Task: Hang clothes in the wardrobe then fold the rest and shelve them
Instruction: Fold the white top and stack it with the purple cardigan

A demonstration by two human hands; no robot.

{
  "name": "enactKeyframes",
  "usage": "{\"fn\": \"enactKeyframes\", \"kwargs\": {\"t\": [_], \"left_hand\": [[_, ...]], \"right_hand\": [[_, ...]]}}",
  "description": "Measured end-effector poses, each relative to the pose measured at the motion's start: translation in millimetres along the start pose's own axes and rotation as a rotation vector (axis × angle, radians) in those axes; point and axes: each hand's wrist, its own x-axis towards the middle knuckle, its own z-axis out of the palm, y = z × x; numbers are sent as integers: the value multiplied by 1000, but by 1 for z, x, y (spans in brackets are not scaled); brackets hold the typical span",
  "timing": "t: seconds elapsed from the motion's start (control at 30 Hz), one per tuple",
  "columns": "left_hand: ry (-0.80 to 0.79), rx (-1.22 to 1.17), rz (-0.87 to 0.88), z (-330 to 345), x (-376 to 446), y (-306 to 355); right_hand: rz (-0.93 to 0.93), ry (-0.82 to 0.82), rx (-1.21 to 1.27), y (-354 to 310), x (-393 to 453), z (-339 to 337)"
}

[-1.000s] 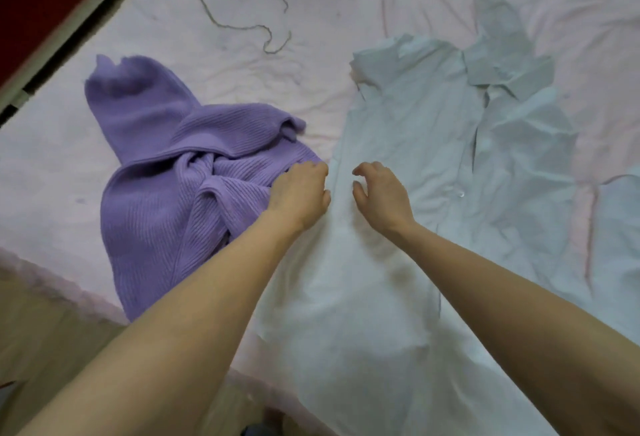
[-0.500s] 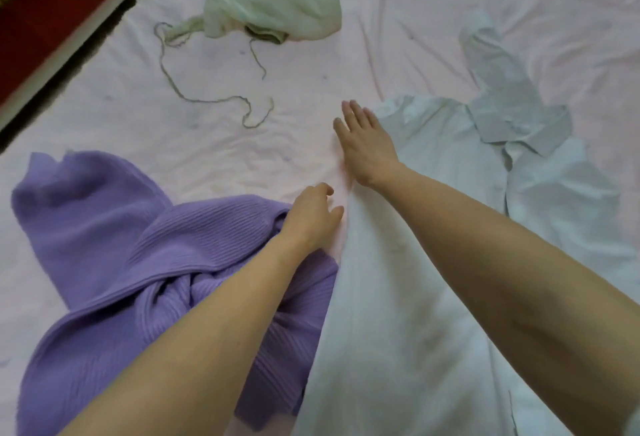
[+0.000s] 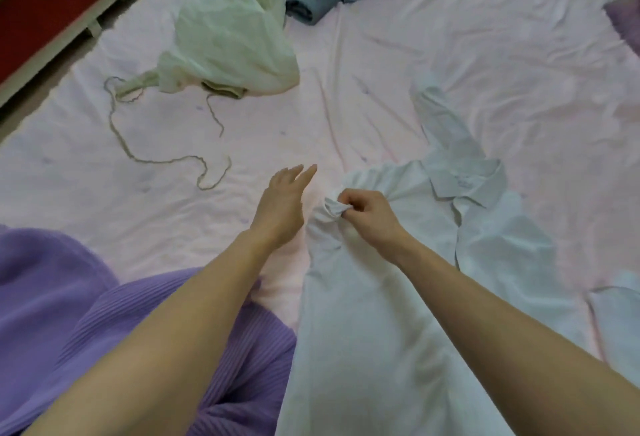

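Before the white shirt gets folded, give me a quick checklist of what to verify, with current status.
1. Right hand pinches the white shirt at its left shoulder edge: ok.
2. Left hand free, fingers straight above the pink sheet: ok.
3. Shirt lies flat: not ok, wrinkled, far sleeve bent.
4. Collar visible, at the far end: ok.
5. Purple sweater off the shirt: cannot tell, edges meet.
6. Buttons fastened: cannot tell.

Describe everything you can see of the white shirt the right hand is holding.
The white shirt is a thin, creased woven garment with a pointed collar and an open front placket. It lies spread flat on the pink sheet, collar away from the person, one sleeve stretched up toward the far side. The right hand pinches a bunched bit of its left shoulder edge. Its left edge borders the purple knit sweater.
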Motion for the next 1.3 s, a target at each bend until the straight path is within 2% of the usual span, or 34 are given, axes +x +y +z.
{"fn": "enactKeyframes", "kwargs": {"t": [0.07,0.23,0.37,0.47,0.57,0.7,0.83,0.9,0.97,1.03,1.1,1.13,1.17,1.23,1.3], "left_hand": [[-44,72,78,2,13,4],[-93,34,236,20,40,15],[-99,-124,294,17,51,27],[-130,-126,311,5,57,33],[-130,-155,236,-12,61,29],[-21,-396,60,-44,54,20],[6,-652,-148,-72,41,10],[80,-752,-276,-82,38,3],[140,-634,-378,-95,37,-10],[38,-196,-379,-113,35,-27],[-229,195,-322,-129,30,-34],[-395,306,-343,-138,25,-36],[-553,373,-385,-145,19,-39],[-770,401,-415,-158,7,-49],[-791,199,-356,-163,-3,-63]], "right_hand": [[23,-57,63,2,-5,-8],[112,-130,164,-1,-2,-24],[184,-75,268,-10,-3,-34],[196,-10,287,-13,-6,-41],[147,138,221,-9,-5,-42],[147,349,50,-2,7,-36],[101,299,-183,-11,23,-8],[75,260,-317,-15,31,7],[84,189,-502,-15,37,18],[135,100,-628,-12,43,31],[101,92,-599,-14,43,42],[22,97,-545,-16,41,52],[-76,69,-502,-20,37,64],[-212,-123,-505,-28,30,90],[-261,-286,-596,-29,30,107]]}}
